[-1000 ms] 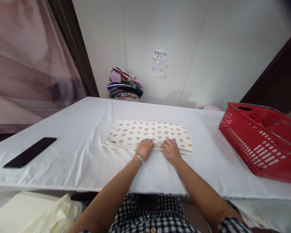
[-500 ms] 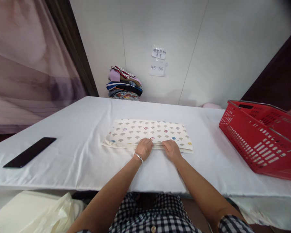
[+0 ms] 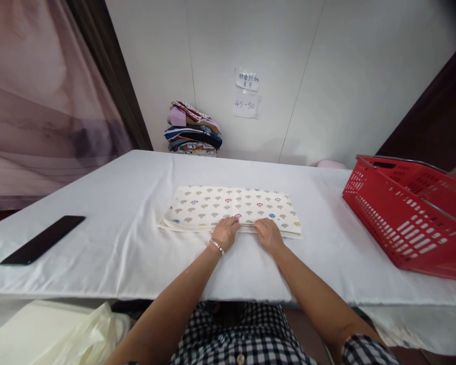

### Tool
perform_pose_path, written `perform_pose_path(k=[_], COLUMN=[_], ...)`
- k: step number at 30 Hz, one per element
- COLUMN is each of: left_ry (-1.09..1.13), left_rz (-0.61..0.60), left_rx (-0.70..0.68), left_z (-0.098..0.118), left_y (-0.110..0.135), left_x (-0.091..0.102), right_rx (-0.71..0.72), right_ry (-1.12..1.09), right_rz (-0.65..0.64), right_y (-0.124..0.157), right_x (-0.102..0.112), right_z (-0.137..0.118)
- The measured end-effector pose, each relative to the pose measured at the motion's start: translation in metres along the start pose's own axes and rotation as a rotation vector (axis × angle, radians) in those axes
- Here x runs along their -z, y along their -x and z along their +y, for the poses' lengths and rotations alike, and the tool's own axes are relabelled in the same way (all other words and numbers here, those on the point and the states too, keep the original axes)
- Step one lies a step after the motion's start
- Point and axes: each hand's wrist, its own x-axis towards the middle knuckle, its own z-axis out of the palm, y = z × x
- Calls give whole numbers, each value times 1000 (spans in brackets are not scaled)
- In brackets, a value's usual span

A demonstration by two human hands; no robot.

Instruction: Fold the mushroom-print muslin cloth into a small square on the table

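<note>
A cream cloth printed with small mushrooms lies folded in several layers on the white-covered table. Both hands grip its near edge, close to the middle. My left hand, with a bracelet at the wrist, has its fingers closed on the layered edge. A short gap to the right, my right hand pinches the same edge. The fingertips of both hands are partly hidden by the knuckles and the cloth.
A red plastic basket stands at the right. Toward the left front lies a flat black object, like a phone. Beyond the far edge is a pile of folded fabrics. Paper signs hang on the wall.
The whole view has shifted very slightly. Both hands stay on the near edge of the cloth, and the cloth keeps its folded shape.
</note>
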Motion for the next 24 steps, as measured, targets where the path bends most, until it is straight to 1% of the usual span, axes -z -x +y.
perform_pose_path(k=[6,13,19,24], left_ry=[10,-17,-25,-36], left_rz=[-16,-89,-72,-84], left_rx=[2,20,50,33], left_z=[2,4,2,2], left_y=[1,-2,-4,-5], left_x=[3,6,2,0], right_rx=[26,23,17,7], right_ry=[-41,-55,-61,-55], right_rz=[2,11,20,18], right_y=[-1,0,1,0], right_x=[2,-2,-3,-3], right_z=[-1,2,2,1])
